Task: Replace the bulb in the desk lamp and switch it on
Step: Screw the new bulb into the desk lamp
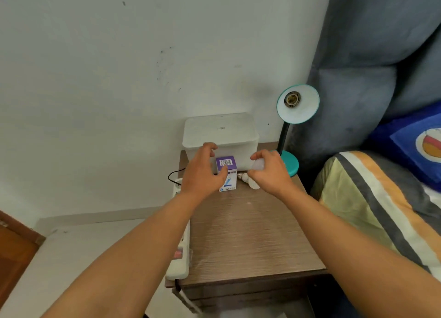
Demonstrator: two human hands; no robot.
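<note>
A teal desk lamp (297, 104) stands at the back right of the wooden bedside table (250, 234). Its shade faces me and its socket (292, 99) is empty. A purple and white bulb box (228, 168) stands upright in front of a white container. My left hand (202, 174) curves around the box with fingers spread, thumb over its front. My right hand (269, 172) is closed on a frosted white bulb (259, 165), just above the table. A second bulb (248, 181) lies on the table under that hand, screw base pointing left.
A white lidded container (222, 136) sits against the wall. A white power strip (181, 253) with a black cable hangs along the table's left edge. A bed with a striped cover (372, 210), a blue pillow and a grey padded headboard fills the right.
</note>
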